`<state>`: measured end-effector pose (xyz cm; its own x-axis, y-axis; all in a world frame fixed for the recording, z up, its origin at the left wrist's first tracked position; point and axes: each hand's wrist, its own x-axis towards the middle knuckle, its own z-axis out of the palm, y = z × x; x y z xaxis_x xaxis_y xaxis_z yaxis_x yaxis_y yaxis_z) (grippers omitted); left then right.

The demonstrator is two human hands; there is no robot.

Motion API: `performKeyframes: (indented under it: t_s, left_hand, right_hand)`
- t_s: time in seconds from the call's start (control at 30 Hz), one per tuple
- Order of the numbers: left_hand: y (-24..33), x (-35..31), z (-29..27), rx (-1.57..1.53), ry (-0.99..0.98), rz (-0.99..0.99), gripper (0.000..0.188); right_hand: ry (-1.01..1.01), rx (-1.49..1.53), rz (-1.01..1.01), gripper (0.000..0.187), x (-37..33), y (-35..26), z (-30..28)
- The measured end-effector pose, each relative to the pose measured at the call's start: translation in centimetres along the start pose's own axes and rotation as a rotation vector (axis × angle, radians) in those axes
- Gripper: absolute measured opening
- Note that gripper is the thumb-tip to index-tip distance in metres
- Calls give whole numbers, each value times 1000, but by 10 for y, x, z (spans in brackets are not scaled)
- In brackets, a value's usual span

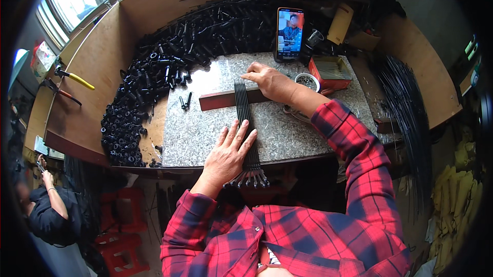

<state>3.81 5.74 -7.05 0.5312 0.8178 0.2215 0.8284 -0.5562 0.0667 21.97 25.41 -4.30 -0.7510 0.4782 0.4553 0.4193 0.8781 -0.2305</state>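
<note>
A row of thin black rods lies side by side across a dark red wooden bar on a speckled stone slab. Their metal-tipped near ends fan out past the slab's front edge. My left hand rests flat on the near part of the row, fingers stretched out. At the far ends of the rods, my right hand is closed in a pinch; whatever sits between its fingertips is too small to make out. Two small black pieces lie on the slab left of the rods.
Black tubular parts are heaped behind and left. A lit phone stands at the back, near a white cup of tiny parts and a red box. Long black rods hang at the right. A co-worker is at lower left.
</note>
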Motion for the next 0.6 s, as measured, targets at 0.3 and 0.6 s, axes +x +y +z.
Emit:
performKeyframes:
  t_s: [0.3, 0.6]
  left_hand:
    - [0, -3, -5, -38, -17, -13, 66]
    - [-2, -3, -9, 4, 9, 28, 65]
  right_hand:
    - [13, -547, 402, 21, -54, 60, -77]
    - [-357, -455, 789, 17, -115, 128, -114]
